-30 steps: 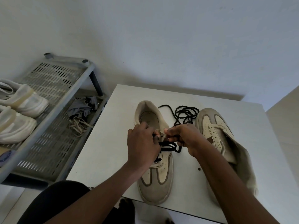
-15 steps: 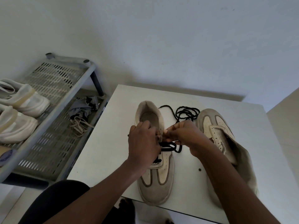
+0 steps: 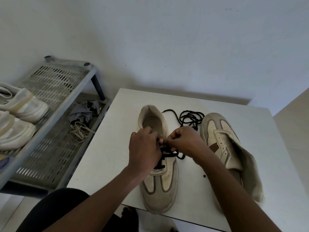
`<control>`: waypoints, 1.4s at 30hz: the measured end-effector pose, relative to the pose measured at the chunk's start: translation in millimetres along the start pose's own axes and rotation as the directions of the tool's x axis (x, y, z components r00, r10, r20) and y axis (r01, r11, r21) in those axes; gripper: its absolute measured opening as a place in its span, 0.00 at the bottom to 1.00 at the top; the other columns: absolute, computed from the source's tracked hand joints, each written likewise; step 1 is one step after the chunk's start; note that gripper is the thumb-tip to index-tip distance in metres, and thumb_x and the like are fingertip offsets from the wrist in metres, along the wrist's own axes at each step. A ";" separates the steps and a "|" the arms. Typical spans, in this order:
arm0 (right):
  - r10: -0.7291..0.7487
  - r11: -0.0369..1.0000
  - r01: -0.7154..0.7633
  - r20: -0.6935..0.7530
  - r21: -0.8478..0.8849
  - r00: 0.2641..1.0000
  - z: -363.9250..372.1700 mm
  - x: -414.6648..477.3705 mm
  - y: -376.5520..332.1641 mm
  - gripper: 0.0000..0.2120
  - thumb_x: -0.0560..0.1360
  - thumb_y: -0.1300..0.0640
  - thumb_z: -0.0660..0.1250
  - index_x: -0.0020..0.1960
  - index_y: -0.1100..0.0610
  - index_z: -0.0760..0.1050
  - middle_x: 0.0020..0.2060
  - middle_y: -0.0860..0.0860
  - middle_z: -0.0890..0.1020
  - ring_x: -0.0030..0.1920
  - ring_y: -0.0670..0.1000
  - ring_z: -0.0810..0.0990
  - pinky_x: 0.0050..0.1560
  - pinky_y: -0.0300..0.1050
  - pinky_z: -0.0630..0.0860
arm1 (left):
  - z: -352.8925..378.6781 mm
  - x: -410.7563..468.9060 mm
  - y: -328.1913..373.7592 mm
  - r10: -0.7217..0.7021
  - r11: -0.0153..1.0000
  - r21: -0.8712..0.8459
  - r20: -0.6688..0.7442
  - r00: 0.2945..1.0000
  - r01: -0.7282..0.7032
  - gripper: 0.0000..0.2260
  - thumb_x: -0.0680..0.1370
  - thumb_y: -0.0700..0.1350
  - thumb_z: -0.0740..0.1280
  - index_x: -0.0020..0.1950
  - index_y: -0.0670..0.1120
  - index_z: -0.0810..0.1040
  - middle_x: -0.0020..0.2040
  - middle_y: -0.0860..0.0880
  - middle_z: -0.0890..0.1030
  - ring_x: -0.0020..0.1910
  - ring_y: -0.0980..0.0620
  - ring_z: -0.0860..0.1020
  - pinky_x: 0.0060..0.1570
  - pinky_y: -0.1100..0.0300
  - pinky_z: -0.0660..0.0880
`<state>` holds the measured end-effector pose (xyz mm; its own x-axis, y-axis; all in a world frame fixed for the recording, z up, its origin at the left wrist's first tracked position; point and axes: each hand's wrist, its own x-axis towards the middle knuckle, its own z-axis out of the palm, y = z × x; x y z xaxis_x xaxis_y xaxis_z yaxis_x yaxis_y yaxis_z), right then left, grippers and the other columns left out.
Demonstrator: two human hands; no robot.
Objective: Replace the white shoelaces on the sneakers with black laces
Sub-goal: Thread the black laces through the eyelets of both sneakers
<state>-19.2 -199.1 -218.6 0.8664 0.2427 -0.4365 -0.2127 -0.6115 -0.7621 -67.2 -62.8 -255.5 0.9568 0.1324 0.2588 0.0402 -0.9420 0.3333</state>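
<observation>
Two beige sneakers lie on a white table (image 3: 103, 158). The left sneaker (image 3: 158, 186) points its toe toward me and has a black lace (image 3: 168, 153) crossing its lower eyelets. My left hand (image 3: 143, 149) and my right hand (image 3: 185, 141) meet over its upper eyelets, fingers curled and pinching the lace ends. The fingertips hide the eyelets they work at. The right sneaker (image 3: 220, 136) has no lace, and its tongue is folded out. A loose coil of black lace (image 3: 190, 117) lies between the two heels.
A grey slatted shoe rack (image 3: 55, 131) stands left of the table. Its upper shelf carries two white sneakers (image 3: 20, 118). Pale laces (image 3: 80, 131) and a dark cloth (image 3: 83, 111) lie on the lower shelf. A white wall rises behind. A small dark speck (image 3: 204, 176) sits on the table.
Both hands have shifted slightly up the left sneaker toward its opening and drawn closer together. The lace loop at the right of the shoe has shrunk a little.
</observation>
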 end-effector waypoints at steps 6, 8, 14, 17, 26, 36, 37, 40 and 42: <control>-0.003 1.000 0.003 -0.042 -0.001 0.999 -2.0 1.9 -1.9 0.09 0.73 0.60 0.70 0.37 0.63 0.81 0.33 0.56 0.84 0.33 0.52 0.81 0.39 0.44 0.80 | -3.7 3.4 -4.3 0.005 1.000 -0.026 0.056 0.998 -0.004 0.02 0.71 0.42 0.72 0.41 0.49 0.82 0.40 0.51 0.77 0.40 0.49 0.76 0.42 0.58 0.64; 0.067 0.987 -0.068 0.016 0.149 0.998 -4.8 2.2 -0.9 0.08 0.74 0.64 0.68 0.37 0.64 0.79 0.32 0.55 0.83 0.29 0.48 0.77 0.30 0.37 0.74 | -4.6 4.0 -4.2 0.002 0.999 -0.049 0.067 0.998 0.001 0.02 0.72 0.43 0.71 0.43 0.49 0.82 0.41 0.52 0.78 0.42 0.50 0.76 0.43 0.58 0.65; 0.156 0.937 -0.187 0.126 0.296 0.980 -6.2 6.1 6.7 0.08 0.76 0.67 0.64 0.39 0.62 0.77 0.33 0.54 0.82 0.29 0.45 0.73 0.33 0.39 0.65 | -2.8 3.5 -2.8 0.004 0.995 -0.104 0.062 0.998 0.002 0.03 0.74 0.46 0.70 0.46 0.50 0.83 0.43 0.52 0.78 0.42 0.51 0.75 0.47 0.57 0.68; 0.151 0.912 -0.194 0.145 0.362 0.978 -7.0 6.2 11.4 0.07 0.75 0.66 0.64 0.39 0.61 0.78 0.33 0.54 0.82 0.28 0.45 0.72 0.32 0.38 0.64 | -2.4 2.9 -0.4 -0.001 0.993 -0.122 0.044 0.999 0.007 0.03 0.73 0.45 0.71 0.45 0.48 0.84 0.42 0.51 0.78 0.41 0.50 0.75 0.46 0.56 0.69; 0.138 0.921 -0.187 0.162 0.342 0.977 -5.9 7.0 12.9 0.05 0.75 0.64 0.66 0.42 0.60 0.79 0.33 0.52 0.83 0.30 0.44 0.72 0.33 0.39 0.65 | -2.6 -0.1 3.7 0.031 0.999 -0.038 -0.037 0.999 -0.032 0.03 0.67 0.42 0.74 0.38 0.46 0.82 0.35 0.50 0.76 0.34 0.50 0.74 0.38 0.58 0.62; -0.032 0.993 0.012 0.167 0.119 0.985 -14.1 1.7 2.8 0.07 0.78 0.63 0.65 0.45 0.61 0.81 0.38 0.53 0.85 0.35 0.44 0.79 0.33 0.34 0.72 | -6.1 4.2 3.8 0.089 0.996 -0.020 0.027 0.996 -0.089 0.07 0.62 0.40 0.77 0.34 0.47 0.81 0.33 0.50 0.74 0.32 0.50 0.73 0.36 0.58 0.63; -0.039 0.995 0.023 0.170 0.096 0.985 -14.4 1.9 3.6 0.06 0.77 0.64 0.65 0.45 0.61 0.81 0.38 0.52 0.85 0.35 0.44 0.80 0.32 0.33 0.72 | -5.6 4.6 2.8 0.077 0.996 -0.044 0.031 0.997 -0.076 0.06 0.63 0.39 0.77 0.36 0.47 0.82 0.33 0.51 0.75 0.33 0.50 0.74 0.37 0.58 0.63; -0.060 0.994 0.049 0.116 0.101 0.991 -11.2 2.0 7.3 0.02 0.74 0.63 0.71 0.42 0.60 0.81 0.34 0.50 0.83 0.32 0.42 0.79 0.28 0.29 0.70 | -5.0 6.1 1.2 0.044 0.992 -0.119 0.047 0.998 -0.038 0.04 0.70 0.40 0.74 0.43 0.48 0.84 0.37 0.50 0.77 0.38 0.50 0.75 0.42 0.59 0.63; -0.093 0.991 0.084 0.095 0.102 0.991 -10.2 2.4 10.0 0.03 0.72 0.61 0.72 0.40 0.58 0.80 0.34 0.50 0.83 0.32 0.42 0.79 0.29 0.27 0.70 | -6.4 8.5 -1.2 0.068 0.988 -0.144 0.069 0.995 -0.057 0.04 0.73 0.42 0.72 0.46 0.49 0.85 0.39 0.51 0.77 0.40 0.50 0.75 0.44 0.59 0.61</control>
<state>-14.6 -212.3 -222.4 0.8357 0.3690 -0.4067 -0.1846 -0.5088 -0.8409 -61.0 -58.6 -247.9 0.9749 0.0465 0.2178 -0.0569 -0.8936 0.4453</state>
